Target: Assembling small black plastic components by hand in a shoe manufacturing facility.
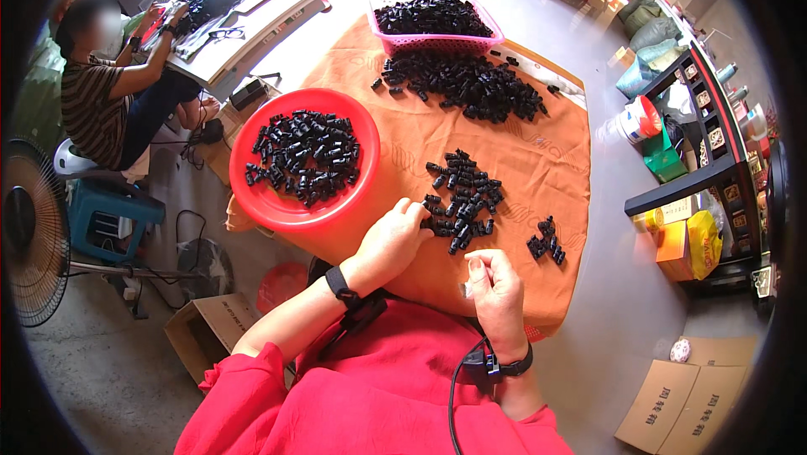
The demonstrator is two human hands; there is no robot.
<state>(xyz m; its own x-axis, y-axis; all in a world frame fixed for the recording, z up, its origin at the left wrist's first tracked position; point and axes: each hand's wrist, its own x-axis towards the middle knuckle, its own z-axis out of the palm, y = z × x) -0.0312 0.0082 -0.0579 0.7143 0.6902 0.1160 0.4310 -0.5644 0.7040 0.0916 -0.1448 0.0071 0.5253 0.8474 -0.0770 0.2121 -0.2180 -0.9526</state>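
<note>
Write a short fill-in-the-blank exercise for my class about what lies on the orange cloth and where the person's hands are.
1. The round bowl holding small black parts is ____ in colour.
2. The pink basket at the far end of the cloth is filled with small ____ parts.
3. The left hand touches the middle pile, while the right hand is ____ the pile.
4. The smallest pile lies to the ____ of the middle pile.

Missing words: red; black; apart from; right
</note>
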